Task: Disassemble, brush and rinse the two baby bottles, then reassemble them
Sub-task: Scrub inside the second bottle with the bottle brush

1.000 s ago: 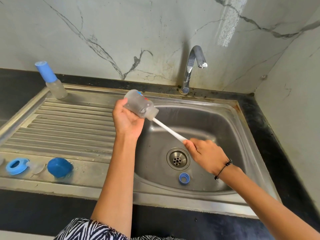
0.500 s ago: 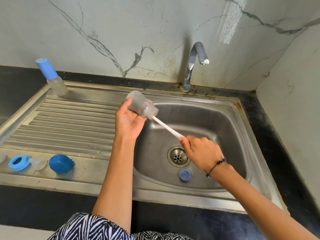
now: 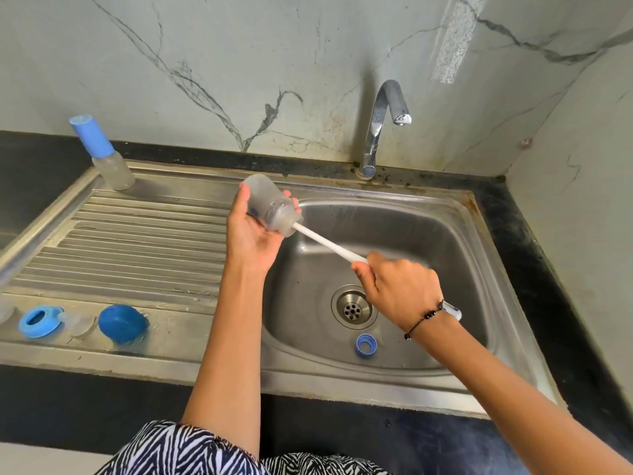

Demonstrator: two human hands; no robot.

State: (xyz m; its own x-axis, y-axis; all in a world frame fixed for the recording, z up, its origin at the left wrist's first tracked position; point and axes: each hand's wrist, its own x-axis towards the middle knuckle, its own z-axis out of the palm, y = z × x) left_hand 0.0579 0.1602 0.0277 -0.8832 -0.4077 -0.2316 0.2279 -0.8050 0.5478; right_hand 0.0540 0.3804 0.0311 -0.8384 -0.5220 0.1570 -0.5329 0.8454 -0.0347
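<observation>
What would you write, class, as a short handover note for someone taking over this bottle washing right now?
Left hand grips the open bottle over the sink. Right hand grips the brush handle, head inside the bottle.
Drainboard: blue ring, clear teat, blue cap. Small blue ring lies in the basin.
Second bottle stands capped at the back left.
Done: first bottle disassembled, brushing under way.
Left: rinse, second bottle, reassemble both.

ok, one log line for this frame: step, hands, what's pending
step: brushing | left hand grips clear plastic bottle | right hand grips white brush handle | pending: capped second bottle
</observation>
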